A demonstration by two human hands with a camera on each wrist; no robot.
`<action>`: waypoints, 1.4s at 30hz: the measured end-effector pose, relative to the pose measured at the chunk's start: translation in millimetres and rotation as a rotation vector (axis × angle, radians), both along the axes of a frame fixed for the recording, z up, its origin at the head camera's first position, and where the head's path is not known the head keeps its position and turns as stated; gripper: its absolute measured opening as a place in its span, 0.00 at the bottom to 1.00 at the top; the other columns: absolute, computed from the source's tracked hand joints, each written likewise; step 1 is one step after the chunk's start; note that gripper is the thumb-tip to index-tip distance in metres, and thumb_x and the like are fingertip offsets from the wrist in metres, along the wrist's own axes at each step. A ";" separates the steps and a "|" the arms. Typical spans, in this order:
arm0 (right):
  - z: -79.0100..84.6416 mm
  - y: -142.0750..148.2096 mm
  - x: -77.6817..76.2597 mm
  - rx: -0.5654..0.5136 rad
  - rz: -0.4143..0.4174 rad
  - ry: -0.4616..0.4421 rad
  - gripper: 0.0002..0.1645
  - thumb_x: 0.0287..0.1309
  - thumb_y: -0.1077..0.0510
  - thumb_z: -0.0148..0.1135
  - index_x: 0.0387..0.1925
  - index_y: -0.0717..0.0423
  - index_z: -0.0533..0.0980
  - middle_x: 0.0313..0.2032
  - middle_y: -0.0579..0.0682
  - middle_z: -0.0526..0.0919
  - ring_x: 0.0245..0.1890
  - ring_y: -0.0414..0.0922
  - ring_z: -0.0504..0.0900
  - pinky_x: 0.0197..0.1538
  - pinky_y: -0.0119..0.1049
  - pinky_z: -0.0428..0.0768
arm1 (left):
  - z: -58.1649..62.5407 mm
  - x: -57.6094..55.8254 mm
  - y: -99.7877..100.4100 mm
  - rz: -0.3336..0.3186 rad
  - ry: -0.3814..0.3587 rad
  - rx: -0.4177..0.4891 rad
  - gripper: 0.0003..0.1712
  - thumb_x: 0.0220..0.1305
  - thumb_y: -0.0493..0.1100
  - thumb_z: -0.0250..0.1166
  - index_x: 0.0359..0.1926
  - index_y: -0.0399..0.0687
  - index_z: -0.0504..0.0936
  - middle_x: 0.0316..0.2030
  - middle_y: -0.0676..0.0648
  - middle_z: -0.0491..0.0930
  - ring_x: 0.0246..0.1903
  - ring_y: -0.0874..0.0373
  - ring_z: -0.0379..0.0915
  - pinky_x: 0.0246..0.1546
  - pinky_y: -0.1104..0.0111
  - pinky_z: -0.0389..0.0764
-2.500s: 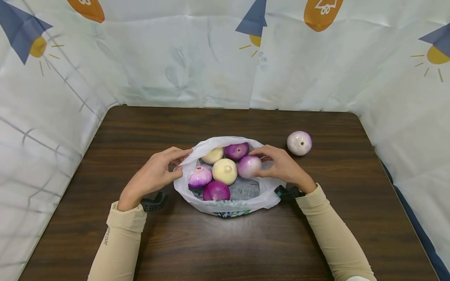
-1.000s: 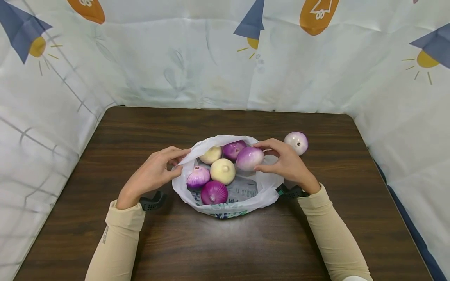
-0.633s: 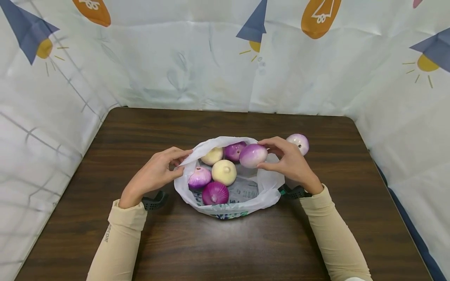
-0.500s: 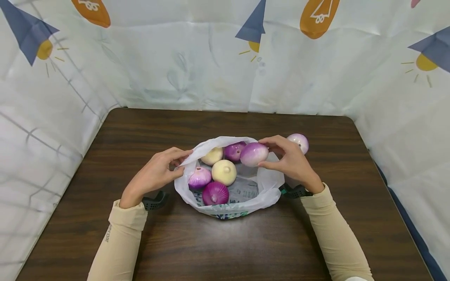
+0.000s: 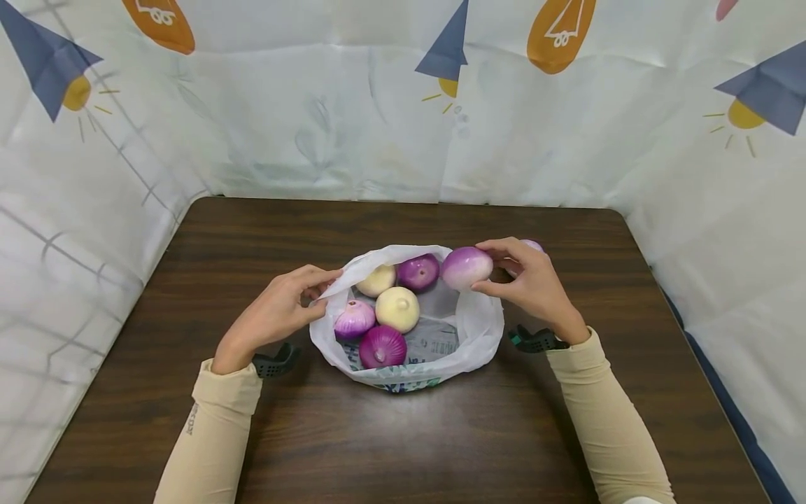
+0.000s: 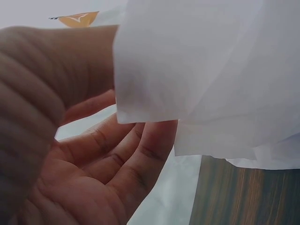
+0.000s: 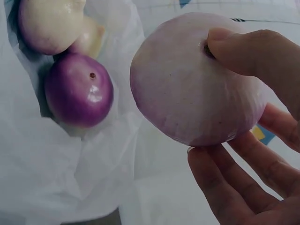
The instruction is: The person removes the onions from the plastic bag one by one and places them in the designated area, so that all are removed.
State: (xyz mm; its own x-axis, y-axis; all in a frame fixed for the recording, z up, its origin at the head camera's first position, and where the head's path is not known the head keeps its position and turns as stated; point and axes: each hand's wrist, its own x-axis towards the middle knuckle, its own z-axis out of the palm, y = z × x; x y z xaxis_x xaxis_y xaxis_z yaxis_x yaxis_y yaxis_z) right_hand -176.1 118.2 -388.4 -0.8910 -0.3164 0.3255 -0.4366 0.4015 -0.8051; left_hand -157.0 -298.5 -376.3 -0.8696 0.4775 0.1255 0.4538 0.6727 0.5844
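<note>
At the left, the left grip (image 5: 277,308) held the edge of the white bag (image 5: 324,334), thumb and forefinger to either side of it; in the left wrist view a flap of the bag hid the fingertips. The bag looked thin, light and limp, liable to crumple, so its mouth was best held by the rim. Inside, from the left, lay a pink-striped onion (image 5: 355,318), a far yellow onion (image 5: 376,281), a dark purple onion (image 5: 383,346) on the near side, a middle yellow onion (image 5: 397,309) and a far purple onion (image 5: 418,272). Next along, above the bag's far right rim, was the lilac onion (image 5: 467,268), gripped by the right grip (image 5: 532,280): thumb at the small dark spot on its skin, fingertips on the opposite side, the palm apart from it. It was likely firm and fairly weighty, its glossy, round skin a little slippery; a hold across the widest part, with fingers spread, should be surer than one near an end, and hard squeezing might bruise it. Farthest right, mostly hidden behind that grip, a loose onion (image 5: 532,245) sat outside the bag on the desk (image 5: 403,448).
</note>
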 end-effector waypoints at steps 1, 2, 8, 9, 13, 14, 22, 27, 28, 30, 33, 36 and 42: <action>-0.6 1.9 0.3 0.004 -0.011 0.003 0.38 0.43 0.63 0.84 0.59 0.54 0.80 0.53 0.50 0.84 0.48 0.34 0.83 0.58 0.26 0.83 | -0.3 -0.1 0.0 -0.001 0.000 -0.001 0.29 0.63 0.31 0.66 0.66 0.42 0.80 0.49 0.48 0.84 0.41 0.60 0.78 0.45 0.69 0.83; -1.3 3.8 0.5 0.003 -0.022 0.003 0.38 0.43 0.64 0.84 0.59 0.53 0.80 0.53 0.50 0.84 0.48 0.34 0.83 0.58 0.25 0.83 | -0.4 -0.2 0.1 -0.001 0.000 -0.002 0.29 0.63 0.31 0.65 0.66 0.42 0.80 0.49 0.49 0.84 0.41 0.60 0.78 0.45 0.69 0.82; -3.4 15.8 1.6 -0.042 -0.068 -0.002 0.38 0.43 0.65 0.83 0.59 0.51 0.80 0.54 0.49 0.83 0.51 0.33 0.84 0.57 0.24 0.82 | -0.8 0.4 -0.2 -0.001 0.001 -0.010 0.29 0.63 0.31 0.65 0.66 0.42 0.80 0.49 0.49 0.84 0.41 0.60 0.78 0.45 0.70 0.82; -3.4 17.9 2.1 -0.048 -0.075 -0.002 0.38 0.43 0.66 0.83 0.59 0.51 0.80 0.54 0.48 0.83 0.52 0.33 0.84 0.57 0.24 0.82 | -0.9 0.4 -0.2 0.000 0.000 -0.011 0.29 0.63 0.30 0.65 0.66 0.42 0.80 0.49 0.49 0.84 0.41 0.60 0.78 0.45 0.71 0.81; -3.7 26.6 4.7 -0.068 -0.107 0.005 0.38 0.43 0.67 0.83 0.59 0.52 0.81 0.54 0.44 0.83 0.52 0.33 0.84 0.56 0.24 0.83 | -1.3 -0.4 0.8 -0.006 -0.001 -0.004 0.29 0.62 0.30 0.65 0.66 0.42 0.80 0.49 0.48 0.84 0.41 0.60 0.78 0.44 0.71 0.81; -4.0 28.6 5.3 -0.076 -0.113 0.002 0.38 0.43 0.67 0.83 0.59 0.52 0.81 0.53 0.43 0.83 0.52 0.33 0.84 0.56 0.24 0.83 | -1.5 -0.8 0.9 -0.008 -0.001 -0.001 0.29 0.62 0.30 0.65 0.66 0.42 0.80 0.49 0.49 0.84 0.41 0.60 0.78 0.44 0.71 0.81; -5.5 45.4 9.4 -0.113 -0.177 -0.011 0.37 0.45 0.68 0.81 0.59 0.52 0.81 0.53 0.41 0.83 0.51 0.33 0.86 0.54 0.24 0.84 | -2.2 -2.2 0.6 -0.012 0.006 0.004 0.29 0.62 0.30 0.65 0.66 0.41 0.80 0.49 0.48 0.84 0.40 0.60 0.78 0.42 0.70 0.81; -5.1 54.9 11.2 -0.116 -0.208 -0.005 0.37 0.47 0.68 0.80 0.60 0.52 0.80 0.54 0.40 0.84 0.52 0.34 0.85 0.56 0.22 0.82 | -1.9 -1.5 -0.1 -0.015 0.017 0.004 0.29 0.61 0.30 0.65 0.65 0.41 0.80 0.48 0.48 0.84 0.39 0.61 0.77 0.41 0.72 0.79; -5.7 56.7 11.3 -0.118 -0.215 -0.004 0.37 0.47 0.68 0.80 0.61 0.52 0.80 0.54 0.40 0.84 0.52 0.34 0.85 0.56 0.21 0.81 | -2.1 -1.5 -0.1 -0.014 0.018 0.003 0.29 0.61 0.30 0.65 0.65 0.41 0.81 0.48 0.48 0.84 0.39 0.61 0.77 0.41 0.73 0.79; -6.9 59.9 11.4 -0.127 -0.222 0.000 0.37 0.46 0.69 0.80 0.61 0.53 0.80 0.54 0.40 0.84 0.52 0.34 0.85 0.57 0.21 0.81 | -2.1 -1.5 -0.1 -0.015 0.020 0.004 0.29 0.61 0.29 0.65 0.65 0.41 0.81 0.48 0.48 0.85 0.39 0.62 0.77 0.41 0.73 0.79; -9.0 64.3 10.5 -0.148 -0.228 0.004 0.38 0.45 0.71 0.80 0.61 0.55 0.79 0.54 0.41 0.84 0.52 0.34 0.85 0.57 0.22 0.81 | -1.8 -1.5 -0.1 -0.017 0.020 0.007 0.29 0.61 0.29 0.65 0.65 0.41 0.81 0.48 0.48 0.85 0.39 0.62 0.77 0.41 0.73 0.79; -11.0 69.1 9.6 -0.162 -0.238 0.009 0.38 0.45 0.72 0.80 0.61 0.57 0.79 0.54 0.41 0.84 0.53 0.34 0.85 0.58 0.22 0.81 | -1.6 -1.7 0.3 -0.013 0.016 0.005 0.29 0.61 0.29 0.65 0.65 0.41 0.81 0.47 0.48 0.85 0.39 0.62 0.77 0.41 0.73 0.79; -13.6 80.8 8.2 -0.152 -0.279 0.008 0.38 0.46 0.72 0.79 0.62 0.57 0.78 0.54 0.39 0.85 0.52 0.32 0.85 0.55 0.20 0.82 | -2.1 -1.6 0.2 -0.004 0.001 -0.009 0.29 0.62 0.30 0.65 0.66 0.42 0.80 0.49 0.48 0.85 0.41 0.60 0.78 0.43 0.71 0.81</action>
State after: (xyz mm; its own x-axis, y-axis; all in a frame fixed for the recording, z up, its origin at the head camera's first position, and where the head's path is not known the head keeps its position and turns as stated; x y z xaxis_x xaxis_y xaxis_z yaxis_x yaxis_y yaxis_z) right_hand -167.9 199.0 -402.0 -0.9339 -0.0076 0.3575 -0.3331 0.3816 -0.8622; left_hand -158.6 -298.3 -378.4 -0.8675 0.4823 0.1222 0.4573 0.6762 0.5777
